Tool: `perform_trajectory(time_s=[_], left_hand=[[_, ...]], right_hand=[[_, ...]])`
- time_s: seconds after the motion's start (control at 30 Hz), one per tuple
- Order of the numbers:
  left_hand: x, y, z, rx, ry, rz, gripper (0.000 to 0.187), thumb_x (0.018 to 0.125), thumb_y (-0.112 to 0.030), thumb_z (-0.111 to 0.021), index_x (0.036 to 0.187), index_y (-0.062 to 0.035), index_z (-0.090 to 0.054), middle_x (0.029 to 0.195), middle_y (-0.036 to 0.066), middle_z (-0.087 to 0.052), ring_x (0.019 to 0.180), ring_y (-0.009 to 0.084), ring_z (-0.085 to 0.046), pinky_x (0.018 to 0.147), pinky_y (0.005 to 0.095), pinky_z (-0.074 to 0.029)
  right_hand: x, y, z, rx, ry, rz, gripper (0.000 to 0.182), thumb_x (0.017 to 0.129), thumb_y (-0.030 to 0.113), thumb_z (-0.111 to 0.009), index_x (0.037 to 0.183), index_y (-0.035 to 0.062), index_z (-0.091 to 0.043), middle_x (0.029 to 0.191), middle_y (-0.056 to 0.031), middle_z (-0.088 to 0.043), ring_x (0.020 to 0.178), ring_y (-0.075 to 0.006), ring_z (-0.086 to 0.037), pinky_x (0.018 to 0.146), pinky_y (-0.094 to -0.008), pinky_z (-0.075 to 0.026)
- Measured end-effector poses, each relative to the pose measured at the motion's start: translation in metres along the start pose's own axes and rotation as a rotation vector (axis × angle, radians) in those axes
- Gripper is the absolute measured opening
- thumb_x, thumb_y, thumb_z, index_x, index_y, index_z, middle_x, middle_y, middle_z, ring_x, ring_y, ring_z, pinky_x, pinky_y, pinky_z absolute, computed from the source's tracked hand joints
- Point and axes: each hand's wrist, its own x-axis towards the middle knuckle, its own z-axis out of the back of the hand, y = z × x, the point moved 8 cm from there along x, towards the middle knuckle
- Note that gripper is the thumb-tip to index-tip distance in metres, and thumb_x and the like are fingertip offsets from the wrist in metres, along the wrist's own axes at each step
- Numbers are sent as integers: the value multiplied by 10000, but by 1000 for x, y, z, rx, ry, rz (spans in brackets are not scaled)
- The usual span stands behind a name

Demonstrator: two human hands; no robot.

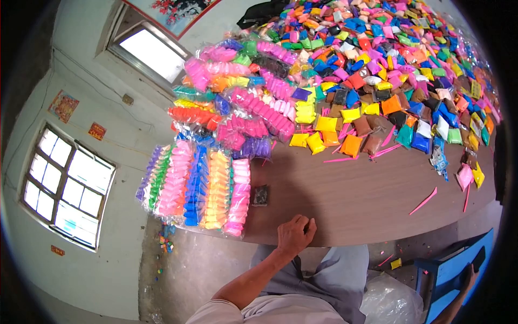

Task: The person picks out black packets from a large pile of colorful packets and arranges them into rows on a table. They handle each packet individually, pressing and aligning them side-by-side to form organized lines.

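Note:
My left hand (295, 236) rests on the near edge of the brown table (334, 200), fingers curled in, with nothing visible in it. A small clear packet with dark contents (260, 195) lies on the table just beyond it. To its left are clear bags of colored packets in rows, such as pink (239, 200), yellow-orange (217, 189) and blue (196, 186). Far right and low, my right hand (470, 277) is by a blue wooden chair (450, 272). A dark shape shows at its fingers; I cannot make out whether it is held.
A large heap of small colored packets (372, 70) covers the table's far side. More filled bags (259, 110) are stacked at the left. Pink strips (423, 201) lie at the right. A clear plastic bag (391, 297) and a yellow packet (396, 263) are on the floor.

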Motion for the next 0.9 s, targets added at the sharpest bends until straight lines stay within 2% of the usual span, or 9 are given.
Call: perform_trajectory(time_s=[0.13,0.23,0.3,0.5,0.63,0.7,0.77,0.83,0.9], left_hand=[[2,-4,3,22,-1,-16,229,861,-193,-673,681,-76,-594,669,78,-578,557,313,-590,492,427,-458],[2,-5,3,36,24,-6,244,887,-206,-650,695,-65,-597,701,86,-596,577,325,-614,505,439,-485],[2,-5,3,30,26,-7,244,887,-207,-649,696,-66,-594,702,86,-596,579,326,-614,507,439,-486],[0,1,-2,33,22,-11,230,876,-202,-659,698,-73,-590,699,76,-593,579,316,-610,511,430,-481],[1,-1,-1,30,11,2,217,863,-201,-672,696,-81,-602,689,68,-590,576,299,-608,517,432,-472],[0,0,-2,28,30,17,238,882,-218,-650,696,-80,-590,700,78,-593,589,320,-610,524,444,-482],[-2,3,-4,21,56,30,261,900,-235,-628,697,-79,-578,710,89,-596,603,340,-613,532,456,-493],[-6,10,-10,21,54,19,256,898,-264,-628,701,-103,-600,701,96,-595,608,346,-620,532,471,-486],[-26,52,-37,124,303,237,212,873,-318,-655,751,-145,-664,769,100,-679,665,323,-669,582,463,-519]], right_hand=[[18,-31,-11,122,70,-66,554,890,420,-694,1182,-44,-613,966,-151,-673,906,-222,-636,841,-340,-496],[1,4,-4,344,-71,37,498,765,385,-858,991,-42,-740,839,-98,-704,694,-214,-624,673,-369,-562],[-34,48,3,81,-100,-249,430,771,361,-854,923,-26,-744,797,-101,-690,627,-193,-590,606,-322,-541],[-38,48,-4,2,-88,-387,439,806,393,-818,879,-33,-742,775,-94,-679,603,-187,-584,562,-314,-516],[-43,49,-2,99,-112,-373,417,825,393,-801,834,-19,-744,700,-81,-659,531,-169,-545,491,-296,-476],[-49,90,9,-402,-174,-162,397,835,396,-791,802,2,-752,647,-95,-657,483,-166,-546,462,-289,-478],[-39,80,-1,-469,-195,-93,410,843,396,-774,902,-6,-718,743,-109,-667,600,-177,-571,559,-301,-485],[-8,23,-18,-153,-72,-67,443,852,396,-757,1003,-14,-685,839,-122,-676,716,-189,-595,656,-313,-493],[12,-44,-42,225,102,-84,491,861,396,-740,1103,-22,-652,935,-136,-685,832,-201,-620,753,-325,-500]])
